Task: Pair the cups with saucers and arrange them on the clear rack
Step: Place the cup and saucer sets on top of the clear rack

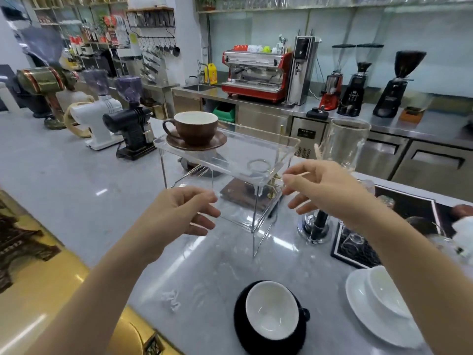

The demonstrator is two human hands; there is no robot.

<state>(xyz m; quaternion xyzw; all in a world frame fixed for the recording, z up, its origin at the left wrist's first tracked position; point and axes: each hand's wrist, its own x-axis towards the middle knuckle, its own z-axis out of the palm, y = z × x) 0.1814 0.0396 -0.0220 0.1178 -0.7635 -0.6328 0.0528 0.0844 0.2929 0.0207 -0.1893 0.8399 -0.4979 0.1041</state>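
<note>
Held the left hand (179, 216) and right hand (325, 190) up, one at either side of the near edge of the clear rack (256, 152). Kept both empty, with fingers loosely curled and parted and nothing clamped. Could not tell whether any fingertip touched the plastic.

Found the brown cup (195, 126) seated upright on its brown saucer (220, 140) on the rack's top, beyond the left hand at the far corner. Left the rest of that shelf bare, ahead of and between the two hands.

Found the black cup (272, 310) on its black saucer (243, 336) on the counter (204, 267), below and nearer the body than both hands. Found the white cup (386, 290) on the white saucer (363, 311) under the right forearm, off to the right.

Judged both sets glazed ceramic: stiff, fairly heavy for their size, slick and quick to chip. Judged each cup loose in its saucer, so likely to slide or rattle if tilted. Reckoned the safest hold to be the saucer rim, thumb above and fingers beneath, kept level, with the other hand steadying the cup by its handle or wall. Judged the rack light, thin-legged and easily nudged, so wanting a gentle set-down.
</note>
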